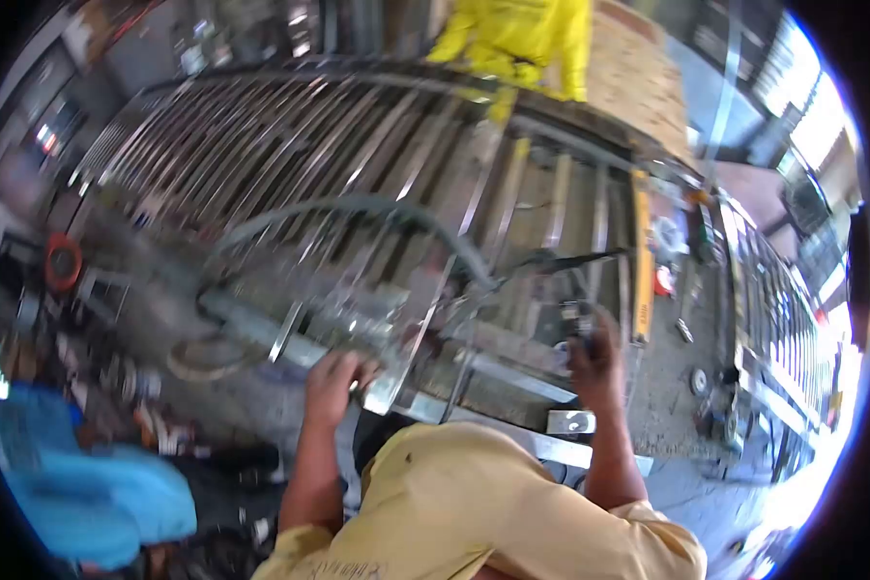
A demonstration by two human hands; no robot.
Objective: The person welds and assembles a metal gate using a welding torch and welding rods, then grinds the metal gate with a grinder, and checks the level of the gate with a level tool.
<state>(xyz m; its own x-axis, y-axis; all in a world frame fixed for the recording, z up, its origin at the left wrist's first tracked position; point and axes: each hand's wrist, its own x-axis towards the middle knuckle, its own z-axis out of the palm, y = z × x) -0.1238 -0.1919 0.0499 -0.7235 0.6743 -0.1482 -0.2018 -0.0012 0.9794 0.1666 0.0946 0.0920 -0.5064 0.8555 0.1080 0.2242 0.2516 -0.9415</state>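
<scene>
My left hand [338,385] is closed at the near edge of the metal frame, its fingers by the end of a shiny metal bar [382,391]; blur hides what they grip. Farther right, my right hand [597,362] is wrapped round a small dark tool [577,319], held over the frame. A short metal block [571,422] lies just left of my right wrist. Many parallel metal bars [358,159] form the large frame on the bench, and a grey hose [358,203] arches across them.
A person in yellow [517,39] stands beyond the frame. Someone in blue [87,483] is at the lower left. A yellow level [642,256] lies right of the bars. Small parts and a disc [698,381] lie farther right, and an orange ring [64,262] is at the left.
</scene>
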